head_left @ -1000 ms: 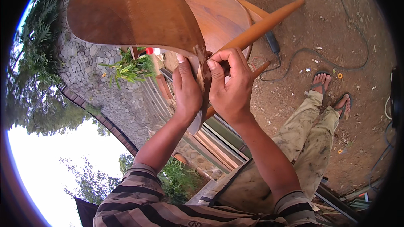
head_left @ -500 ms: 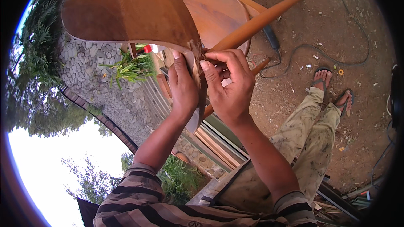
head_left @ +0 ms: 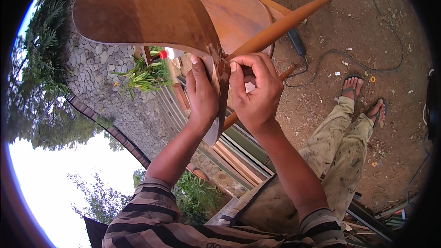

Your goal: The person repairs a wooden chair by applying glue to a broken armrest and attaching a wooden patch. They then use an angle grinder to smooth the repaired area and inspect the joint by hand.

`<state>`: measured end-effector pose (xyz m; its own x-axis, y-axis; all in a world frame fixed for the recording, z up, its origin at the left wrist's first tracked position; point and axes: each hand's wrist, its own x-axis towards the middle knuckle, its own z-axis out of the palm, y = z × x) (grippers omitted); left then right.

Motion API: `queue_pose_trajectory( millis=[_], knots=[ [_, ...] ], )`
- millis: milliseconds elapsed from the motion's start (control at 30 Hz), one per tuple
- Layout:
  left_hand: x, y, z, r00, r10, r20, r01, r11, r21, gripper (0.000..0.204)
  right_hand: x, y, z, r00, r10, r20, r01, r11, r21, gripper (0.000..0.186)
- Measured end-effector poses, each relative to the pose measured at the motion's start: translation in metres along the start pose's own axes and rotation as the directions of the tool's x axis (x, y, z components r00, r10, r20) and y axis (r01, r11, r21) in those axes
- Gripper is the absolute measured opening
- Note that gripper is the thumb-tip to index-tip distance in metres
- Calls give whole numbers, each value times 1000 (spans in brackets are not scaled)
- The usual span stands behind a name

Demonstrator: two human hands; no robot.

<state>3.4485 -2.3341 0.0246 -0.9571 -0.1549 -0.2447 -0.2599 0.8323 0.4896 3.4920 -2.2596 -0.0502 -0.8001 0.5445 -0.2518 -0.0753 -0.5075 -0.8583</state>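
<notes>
A brown wooden chair fills the upper middle, with its curved backrest (head_left: pixel 147 11), round seat (head_left: pixel 234 11) and a tapered leg (head_left: pixel 287 23). My left hand (head_left: pixel 202 94) grips the backrest's narrow end, thumb along its edge and other fingers partly hidden. Beside that end, my right hand (head_left: pixel 258 89) is closed in a pinch, thumb against forefinger, near the joint with the leg. A pale scrap shows between its curled fingers, too little visible to name. Rough, lighter patches mark the wood at the joint.
A dark power tool handle (head_left: pixel 296 42) with a black cable (head_left: pixel 349 55) lies on the dirt ground beyond the chair. A white bottle with a red cap (head_left: pixel 173 53) stands behind the backrest. Stacked wooden boards (head_left: pixel 239 158) lie below my hands. Sandalled feet (head_left: pixel 353 86) are at right.
My right hand has drawn slightly right, off the joint, baring a lighter patch. The backrest has shifted a little to the right; my left hand keeps its hold.
</notes>
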Motion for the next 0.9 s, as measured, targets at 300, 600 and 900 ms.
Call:
queue_pose_trajectory(
  millis=[300,600,900],
  knots=[
    [0,4,-4,996,-67,57,68,998,-6,59,-2,-9,-4,992,114,55,-117,992,43,10],
    [-1,4,0,998,-56,31,57,998,-8,59,1,-14,2,999,20,49,-14,991,-132,15],
    [1,-4,-3,998,-61,19,62,993,-99,55,1,-5,-3,994,109,13,-109,993,35,14]
  ],
)
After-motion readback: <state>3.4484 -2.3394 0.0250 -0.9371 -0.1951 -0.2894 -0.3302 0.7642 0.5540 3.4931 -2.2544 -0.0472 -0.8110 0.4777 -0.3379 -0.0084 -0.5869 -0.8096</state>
